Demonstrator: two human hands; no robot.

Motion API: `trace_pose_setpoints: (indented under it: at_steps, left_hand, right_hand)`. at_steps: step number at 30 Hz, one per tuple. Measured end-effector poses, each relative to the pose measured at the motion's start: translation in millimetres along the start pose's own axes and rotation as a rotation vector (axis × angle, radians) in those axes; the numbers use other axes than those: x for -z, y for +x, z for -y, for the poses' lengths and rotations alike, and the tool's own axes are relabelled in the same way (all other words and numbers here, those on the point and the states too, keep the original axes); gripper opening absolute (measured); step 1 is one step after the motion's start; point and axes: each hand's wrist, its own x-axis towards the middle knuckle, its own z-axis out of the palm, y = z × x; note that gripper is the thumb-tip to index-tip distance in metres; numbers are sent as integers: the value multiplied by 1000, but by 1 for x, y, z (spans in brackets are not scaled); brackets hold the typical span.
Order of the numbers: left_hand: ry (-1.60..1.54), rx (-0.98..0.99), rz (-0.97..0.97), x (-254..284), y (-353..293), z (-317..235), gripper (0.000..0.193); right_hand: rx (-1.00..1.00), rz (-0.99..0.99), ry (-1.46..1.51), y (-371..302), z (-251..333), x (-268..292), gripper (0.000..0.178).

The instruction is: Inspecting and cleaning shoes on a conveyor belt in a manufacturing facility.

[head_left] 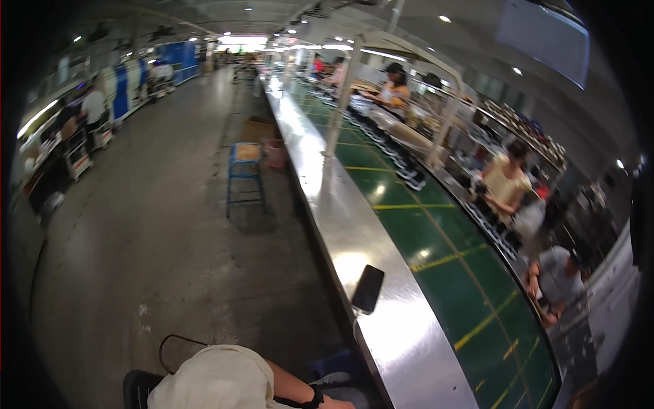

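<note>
My left hand [335,403] shows only in part at the lower edge, below a black wristband. Its fingers are cut off from view, so I cannot tell whether it holds anything. A cream sleeve [211,375] covers my upper arm. My right hand is out of view. Nearest ahead of the left hand, a dark phone [368,289] lies on the shiny metal ledge [402,327], with a white cable running from its lower end over the ledge's side.
A green conveyor belt [436,238] with yellow lines runs beside the ledge. Dark shoes with white soles [402,160] line its far side, where several people work. A blue stool [245,174], a cardboard box [259,128] and a pink bin [276,153] stand left of the ledge.
</note>
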Motion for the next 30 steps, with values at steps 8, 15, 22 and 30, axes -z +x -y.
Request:
trace_pose_setpoints:
  at_steps: [8, 15, 22, 30]
  left_hand:
    - [1, -27, 5, -2, -6, -3, 17]
    - [-15, 38, 105, 10, 16, 12, 19]
    - [62, 127, -19, -2, 9, 1, 27]
    - [47, 124, -24, -4, 4, -15, 28]
  right_hand:
    - [61, -11, -50, -6, -17, -20, 37]
    - [2, -55, 303, 20, 29, 7, 24]
    - [4, -246, 373, 16, 31, 6, 17]
    - [-75, -236, 304, 6, 34, 24, 13]
